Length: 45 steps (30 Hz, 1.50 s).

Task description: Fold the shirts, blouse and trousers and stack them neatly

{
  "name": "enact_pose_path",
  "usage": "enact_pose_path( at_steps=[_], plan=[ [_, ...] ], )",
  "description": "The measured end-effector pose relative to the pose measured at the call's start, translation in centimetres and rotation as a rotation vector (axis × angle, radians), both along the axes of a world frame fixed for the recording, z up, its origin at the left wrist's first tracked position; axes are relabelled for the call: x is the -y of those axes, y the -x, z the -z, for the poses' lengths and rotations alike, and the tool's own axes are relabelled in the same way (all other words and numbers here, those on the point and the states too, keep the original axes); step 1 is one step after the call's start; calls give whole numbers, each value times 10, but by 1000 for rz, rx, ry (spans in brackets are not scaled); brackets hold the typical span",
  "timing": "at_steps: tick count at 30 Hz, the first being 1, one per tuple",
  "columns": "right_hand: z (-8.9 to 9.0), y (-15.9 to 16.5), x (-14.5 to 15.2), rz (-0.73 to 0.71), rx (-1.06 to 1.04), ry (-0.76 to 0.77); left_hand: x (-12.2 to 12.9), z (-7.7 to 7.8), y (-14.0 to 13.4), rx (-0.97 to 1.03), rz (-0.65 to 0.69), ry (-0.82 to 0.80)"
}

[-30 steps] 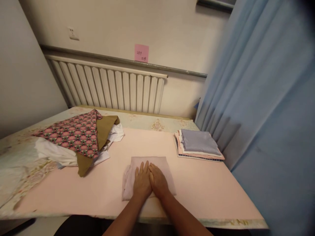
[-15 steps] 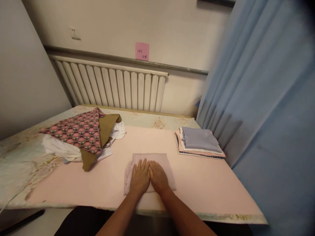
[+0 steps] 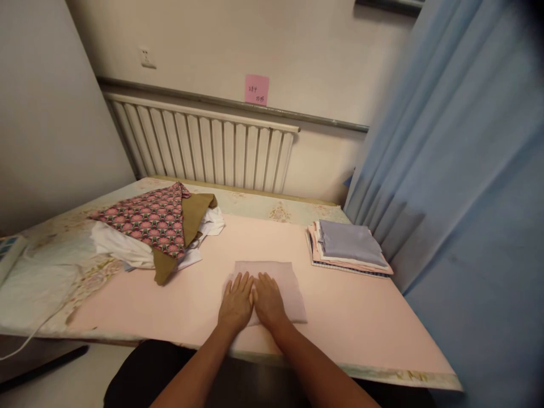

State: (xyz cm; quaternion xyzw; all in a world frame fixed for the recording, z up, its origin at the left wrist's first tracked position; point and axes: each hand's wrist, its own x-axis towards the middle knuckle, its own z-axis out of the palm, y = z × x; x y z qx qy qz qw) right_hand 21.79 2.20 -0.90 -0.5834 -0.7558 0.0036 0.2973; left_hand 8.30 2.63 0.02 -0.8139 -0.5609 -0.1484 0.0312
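A folded pale lilac garment (image 3: 285, 286) lies in front of me on the pink cloth (image 3: 178, 309) that covers part of the table. My left hand (image 3: 237, 303) rests flat on its left part, fingers stretched out and pointing away from me. Beside it, my right hand (image 3: 268, 300) presses down near the middle, also with straight fingers. The two hands touch or nearly touch at the thumbs. Both hide much of the garment's near left side.
To the left is a loose heap of clothes: a patterned red piece (image 3: 155, 218), an olive one (image 3: 196, 212) and white ones. A folded stack (image 3: 351, 243) sits at right, beside a blue curtain (image 3: 450, 198). A radiator (image 3: 212, 144) stands behind the table; a white cord (image 3: 40, 327) hangs left.
My hands have slid slightly left across the garment, and its loose left edge is now mostly covered or flatter. The view has turned a little to the left.
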Motion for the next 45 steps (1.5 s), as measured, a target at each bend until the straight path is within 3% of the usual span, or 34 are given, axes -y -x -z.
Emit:
enact_pose_path(
  at_steps=[5,22,31,35,38,42,45],
  plan=[
    [7,0,19,-52,66,-55,-1,2,0,-24,-6,4],
    [-4,-57,38,-24,239,-45,3,3,5,14,-6,-55],
    [-3,-73,44,10,258,-79,0,0,10,-11,-23,26],
    [-2,-73,44,8,239,-58,2,-19,-11,-15,-99,-23],
    [-4,-73,43,5,235,-30,7,-29,-41,-13,-23,-71],
    [-5,-75,43,-15,252,20,13,-22,-74,-6,160,-30],
    [-4,-76,43,-9,249,28,13,-10,-77,28,155,3]
  ],
)
